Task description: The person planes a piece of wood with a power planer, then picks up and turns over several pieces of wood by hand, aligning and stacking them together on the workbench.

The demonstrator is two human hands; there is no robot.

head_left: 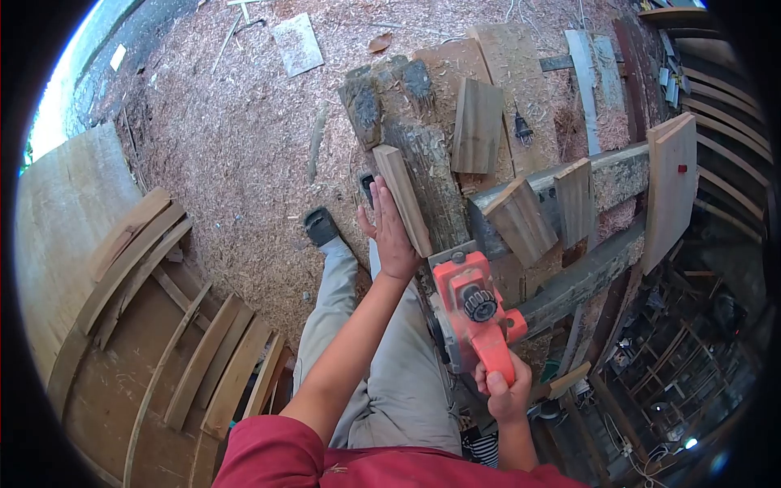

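Observation:
An orange electric planer sits at the near end of the worn wooden bench, and my right hand is wrapped round its rear handle. Its dark ridged knob faces up. Just ahead of the planer, a narrow wooden block lies lengthwise on the bench. My left hand lies flat along the block's left side, fingers stretched forward and thumb apart, with the heel of the hand close to the planer's front end.
Cut wood pieces lie on and right of the bench, near a plug. A broad board leans at the right. Curved wooden slats stand at lower left. Shavings cover the ground. My sandalled foot is left of the bench.

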